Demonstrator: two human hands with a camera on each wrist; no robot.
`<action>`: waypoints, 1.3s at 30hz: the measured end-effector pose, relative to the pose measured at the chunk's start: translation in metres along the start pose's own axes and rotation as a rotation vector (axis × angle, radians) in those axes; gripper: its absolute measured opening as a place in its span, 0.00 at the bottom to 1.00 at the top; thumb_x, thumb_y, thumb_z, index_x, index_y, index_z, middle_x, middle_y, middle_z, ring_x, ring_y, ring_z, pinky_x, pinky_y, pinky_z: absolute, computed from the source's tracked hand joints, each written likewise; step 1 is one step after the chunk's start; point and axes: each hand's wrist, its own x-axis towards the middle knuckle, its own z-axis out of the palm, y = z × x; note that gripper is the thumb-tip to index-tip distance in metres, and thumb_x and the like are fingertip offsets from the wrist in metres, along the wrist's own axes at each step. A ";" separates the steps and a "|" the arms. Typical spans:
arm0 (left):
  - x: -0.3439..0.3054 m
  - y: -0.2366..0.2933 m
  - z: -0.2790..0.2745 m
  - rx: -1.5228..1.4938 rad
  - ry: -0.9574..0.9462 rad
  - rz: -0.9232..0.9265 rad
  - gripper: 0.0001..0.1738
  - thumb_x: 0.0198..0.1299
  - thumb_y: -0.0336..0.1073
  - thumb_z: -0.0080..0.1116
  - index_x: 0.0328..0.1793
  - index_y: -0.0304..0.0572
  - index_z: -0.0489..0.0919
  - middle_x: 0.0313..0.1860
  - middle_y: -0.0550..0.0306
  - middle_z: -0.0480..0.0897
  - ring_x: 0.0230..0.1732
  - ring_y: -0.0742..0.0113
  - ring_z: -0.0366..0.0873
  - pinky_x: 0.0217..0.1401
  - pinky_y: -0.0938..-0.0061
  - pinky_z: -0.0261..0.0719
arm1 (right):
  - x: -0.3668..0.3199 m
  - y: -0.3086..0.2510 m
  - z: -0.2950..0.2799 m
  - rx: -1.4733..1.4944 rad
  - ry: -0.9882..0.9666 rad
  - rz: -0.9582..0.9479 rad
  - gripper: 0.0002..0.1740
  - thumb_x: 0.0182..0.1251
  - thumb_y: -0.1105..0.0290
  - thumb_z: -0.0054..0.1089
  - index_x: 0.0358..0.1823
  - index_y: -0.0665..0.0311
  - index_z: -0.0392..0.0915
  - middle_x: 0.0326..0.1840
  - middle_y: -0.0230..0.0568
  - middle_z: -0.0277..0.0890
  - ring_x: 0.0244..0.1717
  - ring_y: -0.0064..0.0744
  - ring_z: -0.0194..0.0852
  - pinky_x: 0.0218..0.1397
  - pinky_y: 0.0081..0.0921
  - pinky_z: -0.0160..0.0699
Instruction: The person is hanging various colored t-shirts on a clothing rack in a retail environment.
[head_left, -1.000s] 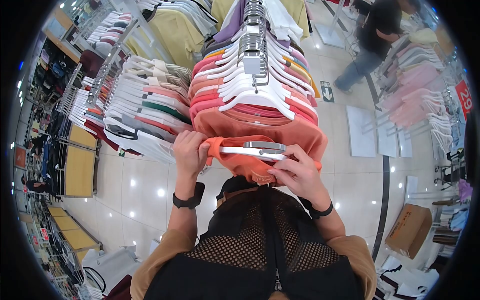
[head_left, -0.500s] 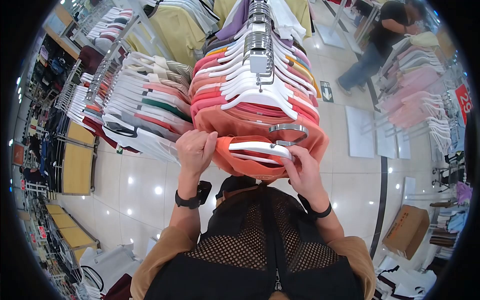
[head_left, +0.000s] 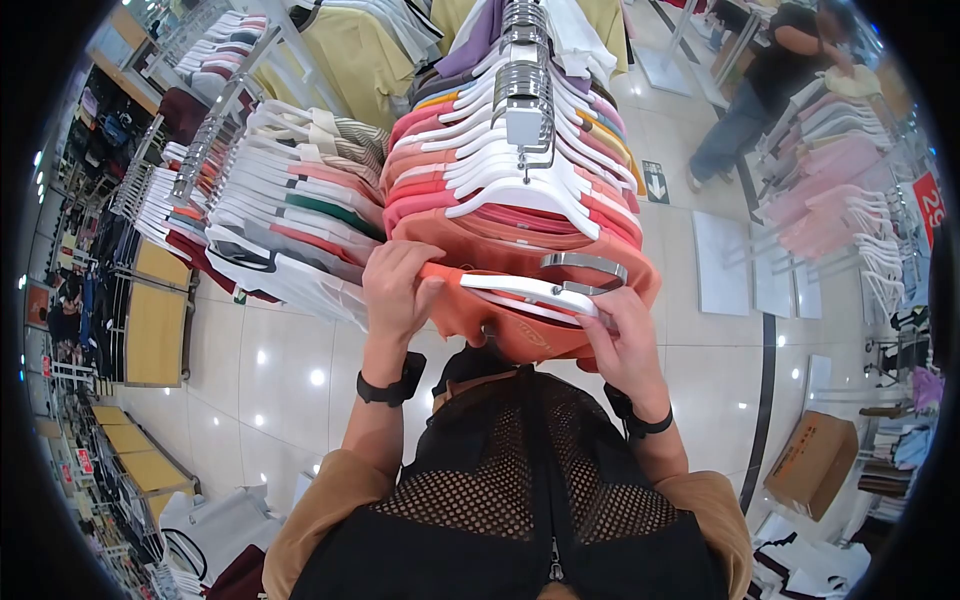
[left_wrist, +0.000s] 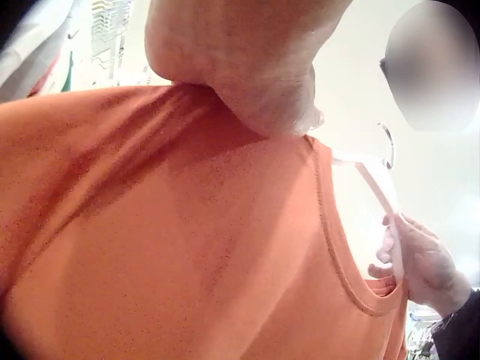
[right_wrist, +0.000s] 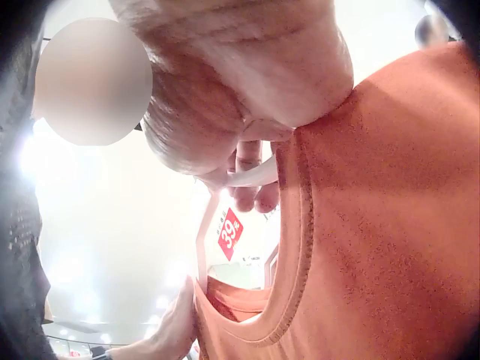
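Observation:
In the head view an orange T-shirt (head_left: 500,325) is stretched between the two hands in front of the rack. A white hanger (head_left: 520,288) with a flat metal hook lies across its neckline, tilted down to the right. My left hand (head_left: 400,295) grips the shirt at the left shoulder, where that end of the hanger goes under the cloth. My right hand (head_left: 625,345) pinches the right part of the hanger by the collar. The right wrist view shows fingers (right_wrist: 247,180) behind the hanger (right_wrist: 259,175) at the shirt's (right_wrist: 390,210) neck opening.
Right behind the shirt, a rack holds many tops on white hangers (head_left: 525,195). More hanging garments (head_left: 310,215) stand at the left, and pink ones (head_left: 825,190) at the right. A person (head_left: 775,85) stands beyond. A cardboard box (head_left: 812,465) sits on the floor at right.
The hanger has shifted right across the neckline, its hook now farther right and higher. The right hand has moved right with it. The left hand has moved slightly right and up.

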 end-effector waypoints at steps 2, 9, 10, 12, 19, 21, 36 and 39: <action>-0.010 -0.009 0.005 -0.048 0.033 -0.090 0.25 0.76 0.54 0.52 0.40 0.39 0.84 0.30 0.51 0.82 0.30 0.47 0.80 0.36 0.64 0.76 | 0.001 0.003 -0.006 -0.020 0.054 -0.026 0.12 0.63 0.79 0.71 0.48 0.65 0.82 0.40 0.43 0.83 0.43 0.42 0.81 0.48 0.33 0.78; -0.053 -0.047 -0.004 -0.078 0.023 -0.485 0.37 0.81 0.60 0.40 0.35 0.32 0.81 0.25 0.48 0.79 0.26 0.51 0.79 0.35 0.66 0.77 | -0.011 0.022 -0.025 0.113 0.046 0.181 0.11 0.71 0.78 0.66 0.51 0.70 0.79 0.44 0.48 0.83 0.39 0.44 0.84 0.43 0.30 0.82; -0.052 -0.046 -0.004 -0.079 0.022 -0.485 0.37 0.81 0.60 0.40 0.35 0.32 0.81 0.25 0.48 0.79 0.26 0.51 0.79 0.35 0.66 0.77 | -0.011 0.023 -0.025 0.100 0.044 0.203 0.10 0.71 0.78 0.66 0.51 0.70 0.79 0.43 0.48 0.83 0.39 0.43 0.84 0.41 0.29 0.82; -0.046 -0.040 -0.007 -0.103 0.110 -0.472 0.20 0.76 0.47 0.54 0.37 0.37 0.80 0.27 0.50 0.80 0.27 0.49 0.78 0.33 0.64 0.75 | -0.011 0.022 -0.022 0.109 0.038 0.198 0.10 0.71 0.78 0.66 0.51 0.70 0.79 0.42 0.47 0.84 0.38 0.42 0.85 0.40 0.29 0.82; 0.007 0.033 0.001 0.049 -0.053 -0.025 0.08 0.57 0.35 0.69 0.36 0.40 0.81 0.36 0.53 0.81 0.41 0.52 0.79 0.46 0.61 0.77 | -0.003 0.011 -0.012 0.135 -0.023 0.216 0.09 0.73 0.78 0.65 0.51 0.69 0.79 0.34 0.45 0.84 0.32 0.34 0.88 0.33 0.26 0.83; -0.006 0.020 0.005 -0.046 -0.206 -0.077 0.09 0.56 0.33 0.70 0.39 0.39 0.82 0.37 0.54 0.82 0.43 0.52 0.79 0.52 0.62 0.76 | -0.003 0.014 -0.009 0.139 -0.004 0.184 0.09 0.73 0.78 0.65 0.51 0.69 0.79 0.34 0.44 0.84 0.31 0.32 0.88 0.32 0.25 0.83; 0.076 0.019 0.048 -0.112 -0.097 -0.268 0.41 0.61 0.48 0.75 0.74 0.37 0.71 0.77 0.38 0.69 0.79 0.40 0.63 0.78 0.53 0.63 | 0.004 0.024 0.003 0.039 0.085 0.101 0.08 0.69 0.79 0.68 0.47 0.69 0.82 0.30 0.41 0.83 0.26 0.28 0.82 0.29 0.24 0.76; 0.081 0.016 0.062 -0.195 -0.135 -0.261 0.46 0.60 0.52 0.75 0.78 0.37 0.68 0.80 0.35 0.64 0.79 0.37 0.62 0.81 0.49 0.58 | 0.010 0.021 0.001 -0.015 0.092 0.093 0.08 0.68 0.79 0.69 0.46 0.69 0.82 0.29 0.40 0.82 0.25 0.28 0.80 0.29 0.24 0.75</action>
